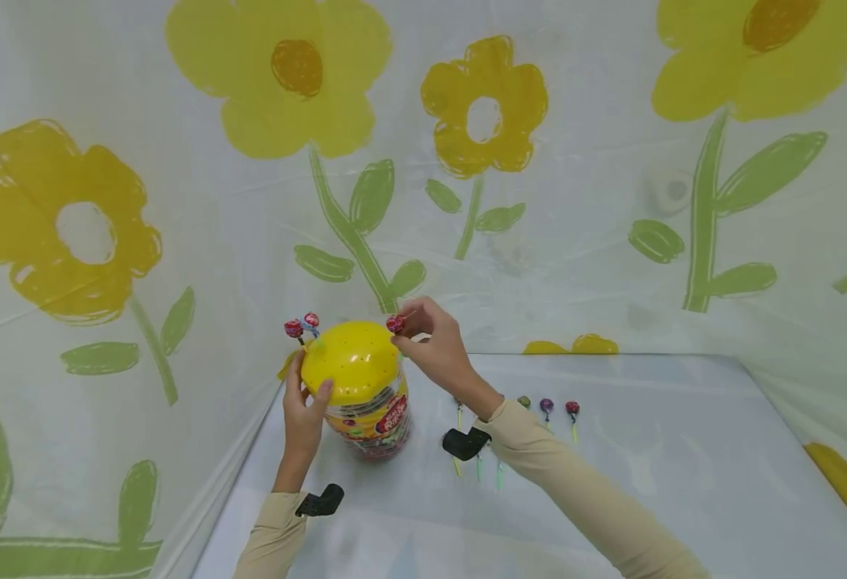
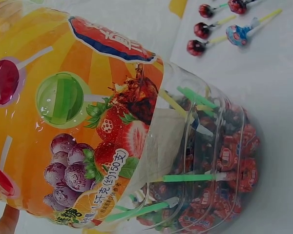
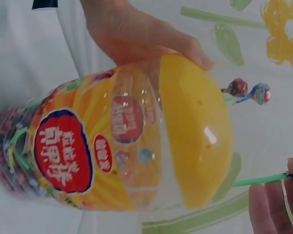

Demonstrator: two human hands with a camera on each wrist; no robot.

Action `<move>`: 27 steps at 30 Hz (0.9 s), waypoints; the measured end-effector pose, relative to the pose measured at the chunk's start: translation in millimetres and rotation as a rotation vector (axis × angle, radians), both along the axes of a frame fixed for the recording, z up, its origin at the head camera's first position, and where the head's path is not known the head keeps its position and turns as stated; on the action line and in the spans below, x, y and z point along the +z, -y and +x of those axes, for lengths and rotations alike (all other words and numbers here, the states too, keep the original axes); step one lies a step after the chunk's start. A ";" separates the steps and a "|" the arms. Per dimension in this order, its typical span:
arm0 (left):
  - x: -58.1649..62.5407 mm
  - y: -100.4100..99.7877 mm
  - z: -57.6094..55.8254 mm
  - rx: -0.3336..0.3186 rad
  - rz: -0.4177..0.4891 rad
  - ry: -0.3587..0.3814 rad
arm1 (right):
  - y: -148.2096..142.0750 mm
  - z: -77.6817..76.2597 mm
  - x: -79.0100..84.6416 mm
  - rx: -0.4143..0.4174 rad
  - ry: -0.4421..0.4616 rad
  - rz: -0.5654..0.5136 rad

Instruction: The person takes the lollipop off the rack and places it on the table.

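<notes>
A clear plastic jar of lollipops (image 1: 374, 426) with an orange fruit-printed label stands on the table, capped by a domed yellow lid (image 1: 356, 358) with small holes. My left hand (image 1: 304, 414) grips the jar near its top, thumb against the lid. Between the fingers of my right hand (image 1: 433, 346) is a lollipop (image 1: 395, 323) in a red wrapper. Its green stick (image 3: 259, 182) points at the lid's far edge; whether the tip is in a hole I cannot tell. Two lollipops, one red (image 3: 238, 87) and one blue-and-red (image 3: 260, 93), stick up from the lid.
Several loose lollipops lie on the white table right of the jar, among them a purple one (image 1: 547, 405), a red one (image 1: 572, 408) and a blue one (image 2: 238, 35). My right forearm covers part of them. A flower-printed curtain (image 1: 575, 201) hangs behind the table.
</notes>
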State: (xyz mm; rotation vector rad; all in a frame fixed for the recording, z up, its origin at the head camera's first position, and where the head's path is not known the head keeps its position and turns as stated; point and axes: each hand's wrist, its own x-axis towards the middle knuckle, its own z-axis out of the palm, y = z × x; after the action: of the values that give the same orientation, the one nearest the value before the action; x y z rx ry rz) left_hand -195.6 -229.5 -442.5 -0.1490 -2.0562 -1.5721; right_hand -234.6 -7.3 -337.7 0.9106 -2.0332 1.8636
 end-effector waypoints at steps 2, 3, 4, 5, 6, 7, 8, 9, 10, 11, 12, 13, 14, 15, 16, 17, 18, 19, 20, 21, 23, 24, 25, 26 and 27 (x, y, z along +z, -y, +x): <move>5.2 -3.3 3.6 0.000 0.002 -0.004 | -6.1 3.1 1.0 -0.012 0.017 0.013; 5.2 -3.6 3.8 0.000 0.003 -0.003 | -8.9 3.1 -0.5 -0.020 0.023 0.018; 5.1 -3.7 3.9 -0.001 0.004 -0.001 | -11.8 3.4 -1.8 -0.027 0.025 0.021; 5.2 -3.8 4.1 -0.001 0.004 0.002 | -14.6 3.7 -3.2 -0.032 0.031 0.023; 5.2 -3.6 4.1 -0.004 0.005 0.001 | -17.4 3.8 -4.8 -0.035 0.036 0.022; 5.2 -3.4 4.1 -0.006 0.006 0.000 | -20.1 4.0 -6.4 -0.034 0.044 0.019; 5.2 -3.1 4.1 -0.007 0.006 -0.001 | -22.8 4.1 -8.1 -0.032 0.054 0.018; 5.1 -2.7 4.1 -0.008 0.007 -0.004 | -25.4 4.3 -9.8 -0.031 0.062 0.019; 5.1 -2.4 4.1 -0.008 0.007 -0.006 | -27.9 4.5 -11.5 -0.030 0.072 0.020; 5.2 -2.1 4.1 -0.007 0.006 -0.009 | -30.4 4.5 -13.4 -0.036 0.081 0.027; 5.2 -1.9 4.1 -0.006 0.006 -0.012 | -32.6 4.5 -15.3 -0.041 0.087 0.031; 5.3 -1.8 4.3 -0.005 0.005 -0.012 | -34.9 4.5 -17.2 -0.048 0.095 0.038; 5.2 -1.7 4.3 -0.004 0.005 -0.011 | -37.1 4.5 -19.0 -0.058 0.102 0.046; 5.3 -1.8 4.5 -0.003 0.005 -0.011 | -39.3 4.6 -20.6 -0.066 0.110 0.052; 5.3 -1.7 4.5 -0.003 0.005 -0.010 | -41.5 4.7 -22.3 -0.075 0.118 0.058; 5.2 -1.8 4.5 -0.005 0.006 -0.011 | -43.8 5.0 -23.7 -0.082 0.130 0.064; 5.0 -1.8 4.5 -0.005 0.007 -0.011 | -46.0 5.3 -25.0 -0.086 0.141 0.067; 4.9 -2.0 4.6 -0.006 0.009 -0.009 | -48.4 5.8 -26.2 -0.092 0.152 0.072; 4.7 -2.1 4.6 -0.006 0.009 -0.008 | -50.9 6.4 -27.3 -0.099 0.162 0.076; 4.6 -2.3 4.6 -0.009 0.010 -0.010 | -53.2 7.2 -28.5 -0.104 0.174 0.078; 4.3 -2.9 4.4 -0.010 0.010 -0.011 | -58.1 8.7 -31.6 -0.115 0.200 0.079; 4.1 -3.3 4.3 -0.011 0.007 -0.011 | -60.4 9.4 -33.6 -0.117 0.211 0.077; 4.0 -3.7 4.1 -0.010 0.003 -0.010 | -62.7 10.1 -35.8 -0.117 0.223 0.075; 3.8 -4.0 4.0 -0.013 0.004 -0.012 | -64.9 10.7 -38.2 -0.121 0.236 0.077; 3.6 -4.4 4.0 -0.014 0.005 -0.014 | -67.0 11.3 -40.8 -0.121 0.249 0.079</move>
State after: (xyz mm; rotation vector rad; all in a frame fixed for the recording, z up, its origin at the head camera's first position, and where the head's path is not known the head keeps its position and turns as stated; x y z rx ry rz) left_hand -191.6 -225.0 -438.9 -0.1722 -2.0449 -1.5796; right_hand -223.2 59.8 -378.4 0.5812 -2.2630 1.9245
